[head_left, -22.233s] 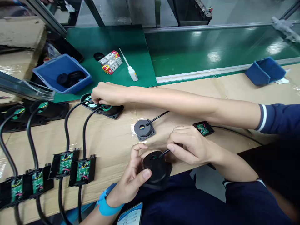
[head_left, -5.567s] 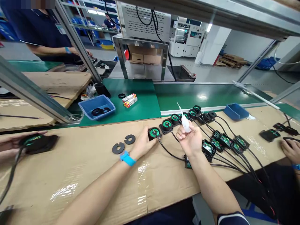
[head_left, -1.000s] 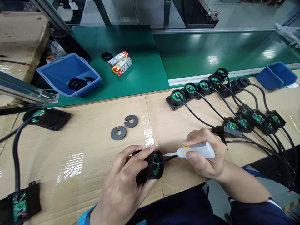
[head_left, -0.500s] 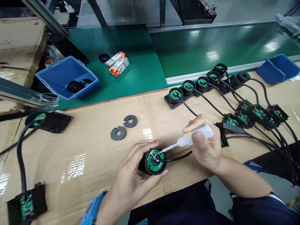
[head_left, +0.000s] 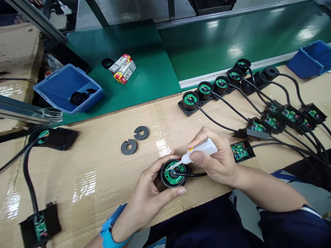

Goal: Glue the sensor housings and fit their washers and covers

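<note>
My left hand (head_left: 152, 189) is wrapped round a black round housing (head_left: 173, 183), its open end facing up. Inside sit a green ring-shaped circuit board (head_left: 182, 168), coloured wires and a black cable that runs out to the right. In my right hand (head_left: 219, 160) is a white squeeze bottle (head_left: 204, 148), tilted, its thin nozzle pointing down-left at the left part of the board. Whether the tip touches the board, I cannot tell. Two dark slotted discs (head_left: 129, 147) lie on the cardboard, up and left of the housing.
Several cabled housings (head_left: 190, 101) stand in a row at the right, joined to open boxes with circuit boards (head_left: 241, 151). Another cabled housing (head_left: 59, 138) lies at the left. Blue bins (head_left: 68, 88) are at both sides; a red-white carton (head_left: 123, 69) rests on the green mat.
The bottle and my right hand have moved left, and the nozzle tip now points at the board's left side instead of near the centre wires. The whole view has shifted slightly.
</note>
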Demonstrator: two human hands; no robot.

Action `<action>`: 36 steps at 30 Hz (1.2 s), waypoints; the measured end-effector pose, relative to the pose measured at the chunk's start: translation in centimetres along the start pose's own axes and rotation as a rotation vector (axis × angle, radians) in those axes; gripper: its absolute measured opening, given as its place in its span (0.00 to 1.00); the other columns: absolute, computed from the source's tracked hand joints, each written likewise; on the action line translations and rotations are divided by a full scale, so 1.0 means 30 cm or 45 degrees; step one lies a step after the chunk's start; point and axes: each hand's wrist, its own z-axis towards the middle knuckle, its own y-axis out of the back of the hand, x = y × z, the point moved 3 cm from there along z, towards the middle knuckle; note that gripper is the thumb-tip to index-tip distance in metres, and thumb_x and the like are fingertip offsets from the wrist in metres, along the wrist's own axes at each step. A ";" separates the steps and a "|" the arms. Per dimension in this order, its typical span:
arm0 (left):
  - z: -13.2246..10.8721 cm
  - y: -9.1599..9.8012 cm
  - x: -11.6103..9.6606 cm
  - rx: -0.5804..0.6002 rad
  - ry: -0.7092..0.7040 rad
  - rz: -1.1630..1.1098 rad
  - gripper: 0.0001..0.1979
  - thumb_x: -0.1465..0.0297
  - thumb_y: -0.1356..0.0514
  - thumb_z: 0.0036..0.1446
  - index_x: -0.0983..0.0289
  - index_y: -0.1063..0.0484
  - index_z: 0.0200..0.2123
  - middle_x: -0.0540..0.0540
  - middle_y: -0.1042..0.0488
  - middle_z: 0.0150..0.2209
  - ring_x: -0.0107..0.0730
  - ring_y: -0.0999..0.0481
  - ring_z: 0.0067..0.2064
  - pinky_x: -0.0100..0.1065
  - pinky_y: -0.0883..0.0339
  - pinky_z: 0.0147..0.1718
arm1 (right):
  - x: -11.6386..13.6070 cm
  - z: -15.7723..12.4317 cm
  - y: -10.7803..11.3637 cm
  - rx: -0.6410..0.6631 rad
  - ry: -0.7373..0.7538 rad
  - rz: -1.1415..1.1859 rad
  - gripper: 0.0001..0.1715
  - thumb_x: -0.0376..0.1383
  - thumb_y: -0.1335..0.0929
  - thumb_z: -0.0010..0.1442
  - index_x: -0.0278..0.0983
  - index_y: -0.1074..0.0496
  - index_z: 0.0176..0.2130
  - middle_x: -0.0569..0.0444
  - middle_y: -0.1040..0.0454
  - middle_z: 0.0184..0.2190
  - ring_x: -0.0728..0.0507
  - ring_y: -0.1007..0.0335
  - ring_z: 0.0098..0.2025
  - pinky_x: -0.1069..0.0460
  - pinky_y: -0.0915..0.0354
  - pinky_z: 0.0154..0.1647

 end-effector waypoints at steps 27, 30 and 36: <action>0.053 0.042 0.028 0.352 -0.113 0.137 0.35 0.41 0.29 0.46 0.57 0.25 0.50 0.65 0.23 0.57 0.59 0.28 0.65 0.57 0.29 0.61 | -0.045 0.062 0.111 -0.631 -0.215 0.317 0.29 0.58 0.24 0.55 0.39 0.32 0.28 0.63 0.38 0.20 0.55 0.48 0.17 0.57 0.51 0.15; 0.139 0.081 0.019 0.266 -0.125 0.054 0.31 0.39 0.41 0.59 0.59 0.27 0.50 0.65 0.20 0.50 0.52 0.20 0.55 0.52 0.24 0.54 | -0.032 0.075 0.138 -0.699 -0.197 0.275 0.31 0.61 0.24 0.54 0.40 0.33 0.28 0.64 0.40 0.19 0.55 0.49 0.17 0.57 0.52 0.15; 0.518 0.023 -0.016 -0.126 -0.372 0.433 0.44 0.60 0.28 0.53 0.63 0.46 0.67 0.70 0.40 0.70 0.53 0.39 0.72 0.55 0.44 0.70 | -0.027 0.086 0.159 -0.789 -0.188 0.301 0.31 0.62 0.24 0.51 0.40 0.33 0.27 0.66 0.43 0.15 0.55 0.52 0.16 0.57 0.55 0.14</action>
